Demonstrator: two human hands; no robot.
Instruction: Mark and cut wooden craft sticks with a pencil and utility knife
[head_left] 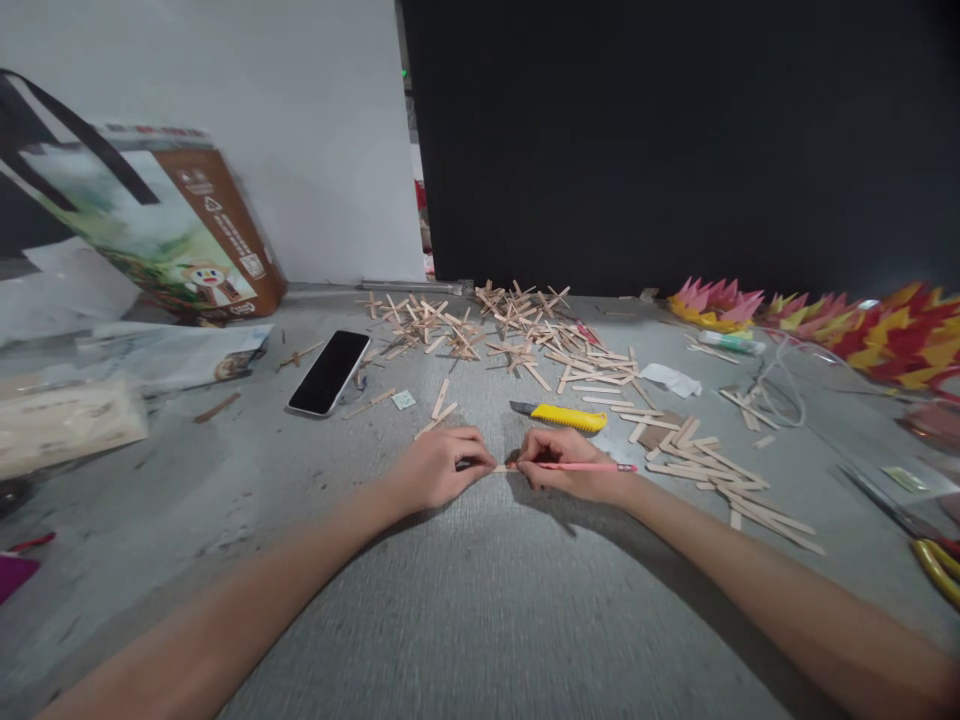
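Note:
My left hand (448, 465) is closed, its fingertips pinching the end of a small wooden craft stick (502, 468) low over the grey table. A pink pencil (592, 467) lies in my right hand (568, 462), gripped near its tip, with the eraser end pointing right. Its tip is at the stick, close to my left fingertips; the exact contact is too small to tell. Just beyond my right hand rests a yellow utility knife (568, 416) with its blade out. Most of the stick is hidden by my fingers.
Loose craft sticks (720, 470) spread to the right; crossed ones (517, 310) pile up at the back. A smartphone (330, 372) lies left of centre, a printed bag (180, 230) behind it. Scissors (911, 525), a glue stick (731, 343) and folded-paper pieces (900, 335) are at right.

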